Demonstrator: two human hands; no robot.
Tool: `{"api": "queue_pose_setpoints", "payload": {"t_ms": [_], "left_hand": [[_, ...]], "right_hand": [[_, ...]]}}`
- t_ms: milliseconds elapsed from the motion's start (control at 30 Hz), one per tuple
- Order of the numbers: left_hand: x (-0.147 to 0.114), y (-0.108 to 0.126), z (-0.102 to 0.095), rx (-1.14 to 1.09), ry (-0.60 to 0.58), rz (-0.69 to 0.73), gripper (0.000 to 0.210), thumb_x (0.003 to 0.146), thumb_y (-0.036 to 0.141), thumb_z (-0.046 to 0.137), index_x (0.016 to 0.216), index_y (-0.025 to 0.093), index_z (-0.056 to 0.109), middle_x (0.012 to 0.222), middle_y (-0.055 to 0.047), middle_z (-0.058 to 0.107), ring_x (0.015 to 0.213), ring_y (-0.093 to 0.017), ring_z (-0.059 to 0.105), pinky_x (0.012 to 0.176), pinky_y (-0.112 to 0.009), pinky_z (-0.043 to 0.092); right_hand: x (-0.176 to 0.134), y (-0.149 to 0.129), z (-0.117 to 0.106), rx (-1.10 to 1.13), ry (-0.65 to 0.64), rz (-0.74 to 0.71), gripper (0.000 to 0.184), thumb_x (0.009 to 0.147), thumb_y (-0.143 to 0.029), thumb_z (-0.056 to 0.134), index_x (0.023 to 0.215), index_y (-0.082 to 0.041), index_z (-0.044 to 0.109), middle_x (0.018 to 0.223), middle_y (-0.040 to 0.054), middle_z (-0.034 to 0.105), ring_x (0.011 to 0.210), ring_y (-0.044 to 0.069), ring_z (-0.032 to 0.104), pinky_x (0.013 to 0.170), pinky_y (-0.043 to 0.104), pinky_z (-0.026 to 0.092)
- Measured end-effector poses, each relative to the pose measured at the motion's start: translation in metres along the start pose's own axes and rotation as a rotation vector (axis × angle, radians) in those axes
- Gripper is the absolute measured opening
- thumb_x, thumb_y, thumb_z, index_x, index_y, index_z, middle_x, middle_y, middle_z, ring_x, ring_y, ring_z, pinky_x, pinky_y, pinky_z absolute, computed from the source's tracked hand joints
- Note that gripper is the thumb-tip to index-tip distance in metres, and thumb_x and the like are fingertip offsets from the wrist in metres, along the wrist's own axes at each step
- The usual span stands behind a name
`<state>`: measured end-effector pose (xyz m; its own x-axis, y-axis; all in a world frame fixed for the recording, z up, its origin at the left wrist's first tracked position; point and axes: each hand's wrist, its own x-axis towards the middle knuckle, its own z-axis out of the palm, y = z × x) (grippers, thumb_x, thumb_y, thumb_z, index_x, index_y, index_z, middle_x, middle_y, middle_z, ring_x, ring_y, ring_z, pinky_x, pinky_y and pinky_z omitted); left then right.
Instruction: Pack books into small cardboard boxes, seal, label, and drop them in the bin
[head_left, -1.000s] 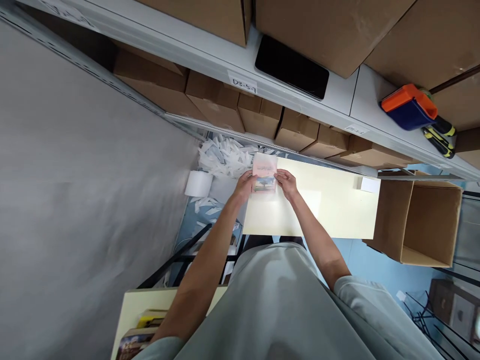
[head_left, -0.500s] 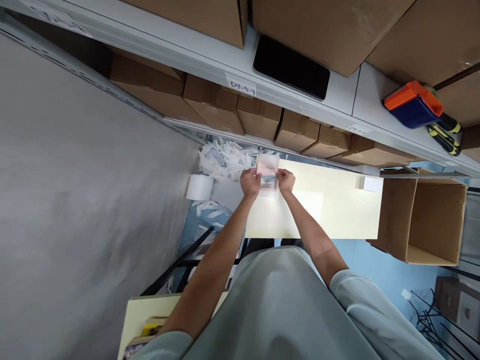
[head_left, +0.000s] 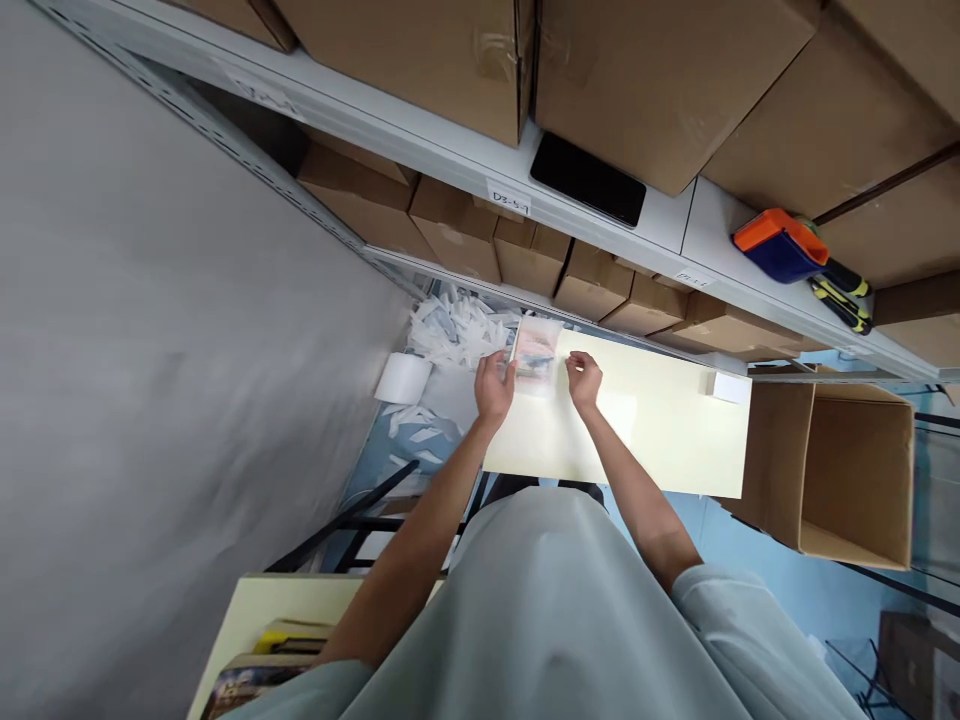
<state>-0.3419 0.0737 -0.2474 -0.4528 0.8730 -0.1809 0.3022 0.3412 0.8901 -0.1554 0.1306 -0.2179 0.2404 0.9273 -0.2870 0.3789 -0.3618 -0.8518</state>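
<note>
Item: one flat rectangular piece with a pink-and-blue printed face in a translucent, whitish wrapper [head_left: 536, 358], at the far left corner of a cream rectangular tabletop [head_left: 675, 430].

Hands: two, bare, apart, one on either side of the wrapped piece. Left hand [head_left: 493, 388]: thumb and fingers parted, thumb at the piece's left edge; firm contact cannot be told. Right hand [head_left: 584, 380]: fingers curled in with the tips drawn together, just beside the right edge; whether they pinch any of the wrapper cannot be told.

On the tabletop, right end: one small white box [head_left: 727, 387].

Left of the tabletop: one heap of loose white paper strips [head_left: 456, 328]; one white cylindrical roll [head_left: 403, 380], near the grey wall [head_left: 225, 400].

Right of the tabletop: one large open brown cardboard carton [head_left: 855, 480], its opening facing the viewer.

Shelving, pale grey metal [head_left: 420, 135], two levels visible: closed brown cardboard boxes [head_left: 630, 90] on both. Upper-level front edge: one black flat phone-like slab [head_left: 589, 180]; one orange-and-blue plastic object [head_left: 780, 245]; one yellow-and-black cutter-like tool [head_left: 840, 305], beside it.

Lower left: several books [head_left: 255, 680] on a second cream surface [head_left: 300, 597].
</note>
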Motion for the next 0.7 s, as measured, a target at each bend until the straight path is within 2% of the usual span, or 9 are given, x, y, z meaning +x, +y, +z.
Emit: {"api": "queue_pose_setpoints", "payload": {"t_ms": [133,300,500,700], "left_hand": [[-0.057,0.015,-0.028,-0.035,0.086,0.054,0.022,0.099,0.036,0.066,0.116,0.023,0.071,0.114,-0.012,0.067,0.102,-0.028,0.068,0.103,-0.043,0.052],[-0.117,0.054,-0.043,-0.049,0.168,0.158,0.019,0.1,0.043,0.065,0.098,0.024,0.069,0.102,-0.008,0.068,0.092,-0.024,0.068,0.093,-0.04,0.056],[-0.178,0.106,-0.054,-0.036,0.287,0.216,0.028,0.097,0.047,0.069,0.08,0.027,0.06,0.089,-0.006,0.067,0.091,-0.025,0.067,0.091,-0.04,0.056],[-0.27,0.14,-0.07,0.015,0.506,0.198,0.04,0.099,0.048,0.068,0.068,0.028,0.053,0.079,-0.004,0.065,0.083,-0.024,0.064,0.09,-0.042,0.054]], "right_hand": [[-0.045,-0.007,-0.057,0.073,0.007,-0.088,0.03,0.086,-0.044,0.067,0.103,-0.019,0.074,0.107,0.0112,0.08,0.095,0.022,0.072,0.092,0.037,0.06],[-0.09,-0.021,-0.111,0.128,-0.03,-0.094,0.036,0.085,-0.05,0.071,0.104,-0.019,0.076,0.102,0.0107,0.081,0.093,0.023,0.074,0.087,0.039,0.062],[-0.117,-0.047,-0.147,0.199,-0.224,-0.179,0.033,0.084,-0.051,0.076,0.099,-0.021,0.077,0.102,0.0101,0.081,0.093,0.024,0.075,0.088,0.04,0.064],[-0.154,-0.064,-0.166,0.239,-0.465,-0.296,0.032,0.086,-0.053,0.079,0.092,-0.021,0.077,0.098,0.0085,0.08,0.091,0.023,0.074,0.082,0.037,0.063]]}}
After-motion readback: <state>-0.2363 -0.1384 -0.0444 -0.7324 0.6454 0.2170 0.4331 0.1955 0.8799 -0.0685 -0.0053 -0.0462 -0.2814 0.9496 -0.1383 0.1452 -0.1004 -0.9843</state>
